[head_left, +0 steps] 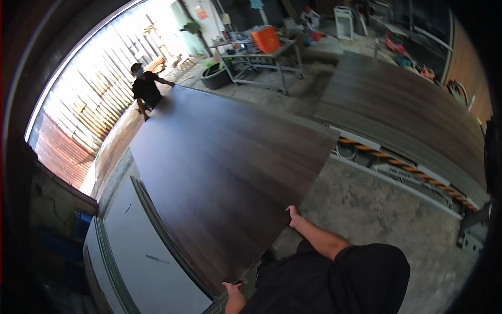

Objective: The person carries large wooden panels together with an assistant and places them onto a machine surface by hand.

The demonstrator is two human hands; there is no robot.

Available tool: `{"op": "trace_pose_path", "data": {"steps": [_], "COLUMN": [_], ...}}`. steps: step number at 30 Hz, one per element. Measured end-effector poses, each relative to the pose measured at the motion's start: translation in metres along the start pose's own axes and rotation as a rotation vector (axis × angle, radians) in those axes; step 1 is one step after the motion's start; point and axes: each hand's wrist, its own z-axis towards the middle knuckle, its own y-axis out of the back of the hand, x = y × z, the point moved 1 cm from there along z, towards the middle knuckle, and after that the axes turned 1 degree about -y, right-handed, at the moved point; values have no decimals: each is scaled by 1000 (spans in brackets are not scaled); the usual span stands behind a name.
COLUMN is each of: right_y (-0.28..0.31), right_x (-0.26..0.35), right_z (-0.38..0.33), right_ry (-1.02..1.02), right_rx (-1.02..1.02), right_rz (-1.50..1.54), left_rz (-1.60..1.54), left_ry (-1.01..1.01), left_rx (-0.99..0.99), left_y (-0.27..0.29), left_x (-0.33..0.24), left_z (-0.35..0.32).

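Note:
A large dark brown wood-grain panel (230, 167) stretches away from me, face up. At its near edge, my left hand (232, 289) grips the left part, thumb on top and the other fingers hidden below. Farther right along that edge, my right hand (294, 216) is closed on it in the same way. A co-worker (148, 89) in a dark shirt stands at the far end with both hands on the panel. Beneath and left of it lie pale flat boards (151, 240), partly covered by the panel.
To the right, a stack of similar brown boards (397, 104) rests on a lift table with a black-and-orange striped edge (402, 170). Behind are a wheeled metal table (285, 52) with an orange box (265, 40) and a black tub (215, 77). Concrete floor (355, 209) lies between.

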Motion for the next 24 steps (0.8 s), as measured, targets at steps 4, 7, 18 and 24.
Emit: {"op": "trace_pose_path", "data": {"steps": [4,7,18,24], "right_y": [110,98,389,586], "right_x": [102,135,338,401], "right_z": [-45,-111,-183,-260], "right_ry": [41,118,159,151], "right_rx": [-137,-231,-385,-341], "right_rz": [-9,-147,-246,-193], "left_rz": [311,1474,1140,-632], "left_ry": [-439,-1690,-1212,130], "left_rx": [267,149,270,18], "left_y": [-111,-133,-368,-504], "left_x": [40,79,277,347], "left_z": [-83,-155,-289,-379]}}
